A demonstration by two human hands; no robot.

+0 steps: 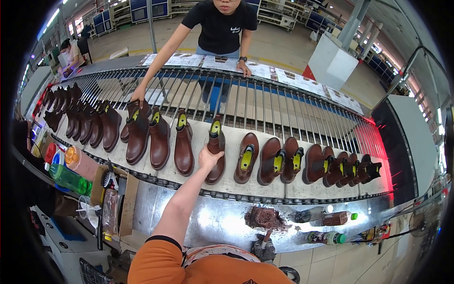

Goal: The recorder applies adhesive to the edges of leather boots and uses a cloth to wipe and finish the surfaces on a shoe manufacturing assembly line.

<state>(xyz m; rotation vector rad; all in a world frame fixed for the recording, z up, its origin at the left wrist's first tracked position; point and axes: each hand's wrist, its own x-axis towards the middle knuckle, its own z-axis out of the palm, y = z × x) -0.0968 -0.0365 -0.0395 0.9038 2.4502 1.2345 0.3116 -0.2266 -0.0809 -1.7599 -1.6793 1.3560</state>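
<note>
My left hand [211, 159] is closed around the side of a brown ankle boot [216, 171], its thumb across the front of the shaft. The boot stands upright on the pale conveyor belt [201, 182], toe toward me, with a yellow-green lining or insert showing in its opening. To its left stands another upright brown boot [183, 151]. On its right, a boot [246, 158] lies tipped back with its opening facing me. My right hand is out of view.
Across the conveyor, a person in black grips the top of a brown boot [138, 137]. More boots line the belt on both sides. A metal ledge [208, 222] before me holds a dark brown rag [264, 217] and bottles [338, 218]. A cardboard box [128, 206] stands at left.
</note>
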